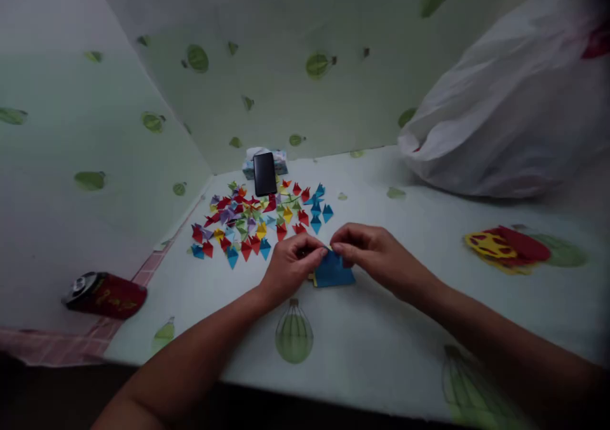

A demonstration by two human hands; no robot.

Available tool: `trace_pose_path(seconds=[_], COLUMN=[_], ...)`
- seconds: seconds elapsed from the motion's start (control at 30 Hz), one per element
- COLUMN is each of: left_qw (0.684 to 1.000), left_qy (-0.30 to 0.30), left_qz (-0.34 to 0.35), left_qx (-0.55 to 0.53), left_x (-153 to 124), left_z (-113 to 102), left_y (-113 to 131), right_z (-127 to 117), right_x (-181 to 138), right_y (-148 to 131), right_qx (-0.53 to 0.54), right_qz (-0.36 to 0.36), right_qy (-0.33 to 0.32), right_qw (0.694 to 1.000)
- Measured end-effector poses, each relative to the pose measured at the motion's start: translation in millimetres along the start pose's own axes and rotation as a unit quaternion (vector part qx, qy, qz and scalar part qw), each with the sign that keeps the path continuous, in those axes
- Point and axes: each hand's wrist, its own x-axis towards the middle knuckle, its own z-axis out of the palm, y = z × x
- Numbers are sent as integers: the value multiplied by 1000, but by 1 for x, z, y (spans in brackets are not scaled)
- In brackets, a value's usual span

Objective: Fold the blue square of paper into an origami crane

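Observation:
A blue paper sheet lies on the pale printed surface, with a bit of yellow paper showing under its left edge. My left hand and my right hand meet over the sheet's top edge, fingertips pinching it together. Just beyond my hands lies a spread of several small folded paper pieces in red, blue, yellow, purple and green.
A black phone leans on a small tissue pack at the back corner. A white plastic bag sits at the right. Red and yellow papers lie at the right. A red can lies on its side at the left.

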Motion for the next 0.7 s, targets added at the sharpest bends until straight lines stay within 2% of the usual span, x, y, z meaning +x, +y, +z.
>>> trace_pose_path(seconds=[0.13,0.27,0.47,0.7], left_qw=[1000,999,988,987], left_qy=[-11,-22,-42,-47], left_qz=[-12,-37,-94,-103], left_qx=[19,-10,-114,-115], left_x=[-1,0,1,1], left_z=[3,4,3,1], left_y=[0,-1,0,-2], right_z=[6,7,6,4], right_x=[-6,-6,-7,-8], right_y=[19,25,25,20], right_qx=[11,13,51,26], right_qz=[9,28,56,58], right_qy=[-38,-34,-21,-33], right_qw=[999,999,997,997])
